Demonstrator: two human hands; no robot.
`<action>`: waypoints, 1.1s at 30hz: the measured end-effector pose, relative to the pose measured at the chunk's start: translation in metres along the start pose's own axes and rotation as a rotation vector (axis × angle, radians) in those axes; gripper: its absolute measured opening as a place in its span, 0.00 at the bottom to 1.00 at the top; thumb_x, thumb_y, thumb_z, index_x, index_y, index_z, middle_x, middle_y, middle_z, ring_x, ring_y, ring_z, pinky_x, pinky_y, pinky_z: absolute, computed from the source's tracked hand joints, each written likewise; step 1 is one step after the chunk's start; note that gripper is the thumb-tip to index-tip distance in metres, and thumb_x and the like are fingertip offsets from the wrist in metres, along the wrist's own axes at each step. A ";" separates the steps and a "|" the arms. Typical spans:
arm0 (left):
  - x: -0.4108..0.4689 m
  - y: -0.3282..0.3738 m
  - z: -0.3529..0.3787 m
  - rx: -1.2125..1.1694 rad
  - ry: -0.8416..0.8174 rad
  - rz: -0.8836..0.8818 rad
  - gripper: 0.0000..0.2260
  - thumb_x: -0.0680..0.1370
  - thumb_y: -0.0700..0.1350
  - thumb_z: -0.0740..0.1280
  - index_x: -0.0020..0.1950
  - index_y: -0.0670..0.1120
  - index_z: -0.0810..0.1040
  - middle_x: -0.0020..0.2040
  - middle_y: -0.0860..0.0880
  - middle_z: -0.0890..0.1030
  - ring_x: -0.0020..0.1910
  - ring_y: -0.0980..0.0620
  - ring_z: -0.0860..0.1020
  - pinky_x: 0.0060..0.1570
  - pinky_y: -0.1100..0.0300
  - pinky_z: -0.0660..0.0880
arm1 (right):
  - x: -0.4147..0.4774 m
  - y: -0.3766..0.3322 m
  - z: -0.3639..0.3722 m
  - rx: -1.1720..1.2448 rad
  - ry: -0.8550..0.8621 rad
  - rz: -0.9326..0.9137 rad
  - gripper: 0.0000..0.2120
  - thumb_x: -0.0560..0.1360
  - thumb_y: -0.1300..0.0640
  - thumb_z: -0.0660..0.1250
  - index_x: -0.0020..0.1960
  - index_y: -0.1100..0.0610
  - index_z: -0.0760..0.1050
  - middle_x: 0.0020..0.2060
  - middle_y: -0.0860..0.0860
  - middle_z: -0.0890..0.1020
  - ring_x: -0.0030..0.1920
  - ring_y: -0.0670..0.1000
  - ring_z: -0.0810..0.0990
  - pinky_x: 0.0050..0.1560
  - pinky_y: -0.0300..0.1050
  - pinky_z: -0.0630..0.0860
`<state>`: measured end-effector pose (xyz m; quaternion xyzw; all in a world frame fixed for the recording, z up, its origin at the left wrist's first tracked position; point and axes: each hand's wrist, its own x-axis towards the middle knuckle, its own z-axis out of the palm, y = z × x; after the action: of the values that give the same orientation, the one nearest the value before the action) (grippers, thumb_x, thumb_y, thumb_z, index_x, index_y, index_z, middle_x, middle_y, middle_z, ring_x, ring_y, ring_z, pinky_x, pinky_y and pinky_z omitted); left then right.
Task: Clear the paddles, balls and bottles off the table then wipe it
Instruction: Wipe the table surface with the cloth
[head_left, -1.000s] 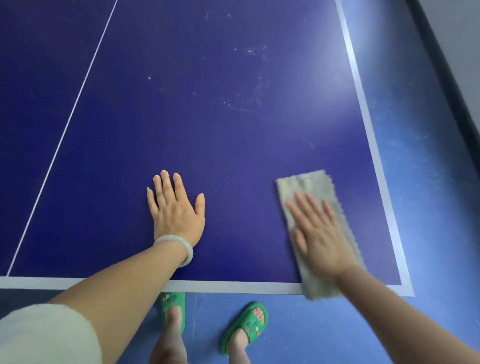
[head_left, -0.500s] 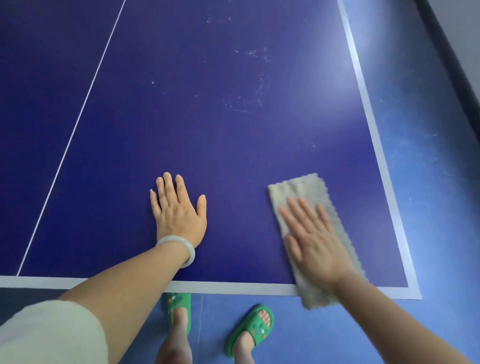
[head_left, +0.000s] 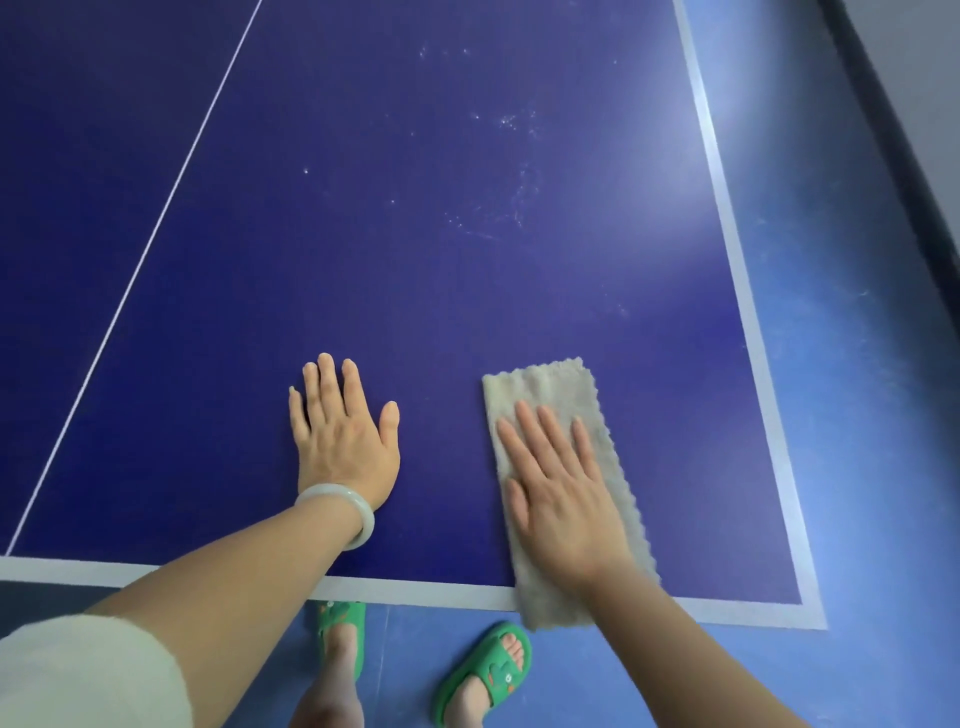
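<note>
While the left hand (head_left: 343, 441) lies flat on the desk (head_left: 467, 291), fingers straight, the right hand (head_left: 561, 499), fingers flat too, has slid the cloth (head_left: 545, 389) left along the near edge; far smudges (head_left: 514, 208) remain unwiped.

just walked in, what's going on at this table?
A person stands at the near end of a dark blue table-tennis table. The right hand presses flat on a folded beige cloth near the right corner; the cloth's near end overhangs the edge. The left hand, with a pale bangle at the wrist, rests flat on the bare surface. No paddles, balls or bottles are in view. Whitish specks show farther up.
</note>
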<state>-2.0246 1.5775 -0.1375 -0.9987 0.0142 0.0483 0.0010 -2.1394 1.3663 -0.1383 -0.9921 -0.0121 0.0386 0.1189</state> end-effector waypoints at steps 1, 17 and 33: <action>0.000 0.000 0.000 -0.002 0.003 -0.002 0.30 0.82 0.56 0.47 0.80 0.42 0.51 0.81 0.41 0.50 0.80 0.43 0.47 0.78 0.44 0.46 | -0.014 0.019 -0.003 -0.011 0.007 0.012 0.27 0.82 0.49 0.50 0.80 0.50 0.55 0.80 0.48 0.55 0.80 0.51 0.49 0.78 0.59 0.50; 0.000 0.002 -0.002 -0.016 0.004 0.007 0.33 0.79 0.57 0.40 0.80 0.41 0.52 0.80 0.40 0.51 0.80 0.42 0.48 0.77 0.43 0.47 | -0.003 0.056 -0.013 -0.055 0.045 0.258 0.28 0.82 0.46 0.43 0.81 0.49 0.49 0.80 0.47 0.49 0.80 0.50 0.44 0.78 0.59 0.45; 0.001 0.000 0.002 -0.004 -0.022 0.014 0.29 0.83 0.55 0.41 0.80 0.40 0.53 0.80 0.39 0.53 0.79 0.41 0.50 0.76 0.41 0.51 | 0.090 -0.005 0.001 -0.026 0.045 0.215 0.29 0.81 0.46 0.42 0.81 0.50 0.46 0.80 0.49 0.46 0.80 0.50 0.40 0.78 0.57 0.40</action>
<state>-2.0233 1.5774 -0.1391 -0.9980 0.0209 0.0594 -0.0012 -2.0499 1.3740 -0.1450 -0.9897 0.0967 0.0286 0.1014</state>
